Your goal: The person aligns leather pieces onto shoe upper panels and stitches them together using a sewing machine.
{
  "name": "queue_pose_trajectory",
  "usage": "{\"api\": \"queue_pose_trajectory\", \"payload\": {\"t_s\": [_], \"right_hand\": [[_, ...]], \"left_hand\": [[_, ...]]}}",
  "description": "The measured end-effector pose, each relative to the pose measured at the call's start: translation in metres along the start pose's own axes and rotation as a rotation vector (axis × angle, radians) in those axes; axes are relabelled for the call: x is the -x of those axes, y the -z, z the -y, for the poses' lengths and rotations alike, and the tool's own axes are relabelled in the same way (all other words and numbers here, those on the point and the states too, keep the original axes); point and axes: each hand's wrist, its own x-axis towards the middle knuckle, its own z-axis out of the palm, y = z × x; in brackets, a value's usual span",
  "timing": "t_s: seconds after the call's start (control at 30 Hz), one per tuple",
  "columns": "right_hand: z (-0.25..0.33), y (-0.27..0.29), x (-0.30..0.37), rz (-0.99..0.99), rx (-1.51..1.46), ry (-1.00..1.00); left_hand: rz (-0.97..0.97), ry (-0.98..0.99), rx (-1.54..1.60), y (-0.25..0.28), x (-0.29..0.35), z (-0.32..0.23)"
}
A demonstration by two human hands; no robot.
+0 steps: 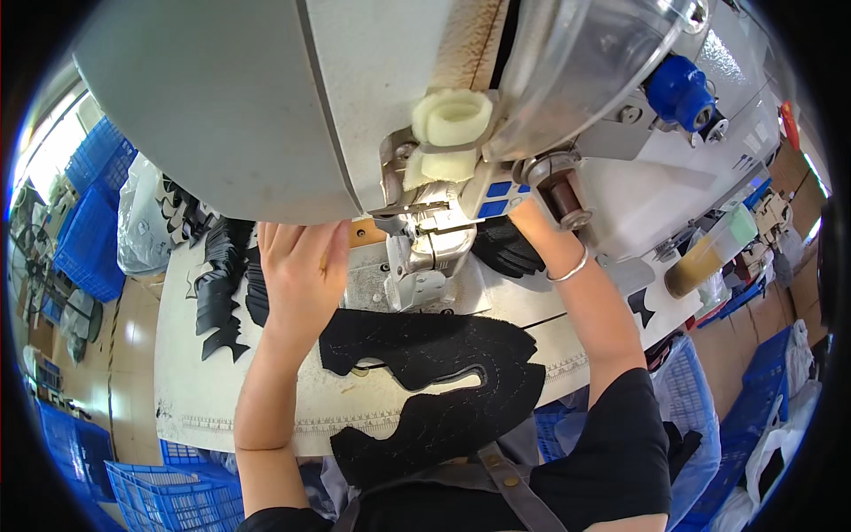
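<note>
My left hand reaches up beside the sewing machine's needle area. Its fingers run under the grey machine head, so the tips and anything in them are hidden. Only the wrist side of my right hand shows, to the right of the presser foot; its fingers are behind the machine parts. A dark ribbed piece lies just below that hand. Nearer me, a U-shaped black fabric piece with stitched lines lies over the table and hangs past its front edge.
Stacks of black cut pieces lie left on the white sewing table. A brown thread spool and a blue knob sit on the machine's right. Blue plastic crates stand around the table, and a plastic-lined crate is at right.
</note>
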Motion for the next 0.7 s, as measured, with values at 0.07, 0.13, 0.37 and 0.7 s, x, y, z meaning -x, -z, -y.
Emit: {"api": "queue_pose_trajectory", "payload": {"t_s": [0.07, 0.13, 0.37, 0.7], "right_hand": [[0.008, 0.057, -0.014, 0.646, 0.06, 0.318], [0.016, 0.093, -0.005, 0.519, 0.311, 0.63], [0.032, 0.143, 0.013, 0.948, 0.493, 0.307], [0.028, 0.138, 0.034, 0.933, 0.342, 0.375]], "left_hand": [[0.046, 0.002, -0.026, 0.01, 0.006, 0.009], [0.156, -0.006, -0.014, 0.009, 0.007, 0.008], [0.263, -0.011, 0.022, 0.01, 0.006, 0.0], [0.674, 0.285, -0.327, 0.105, 0.089, 0.118]]}}
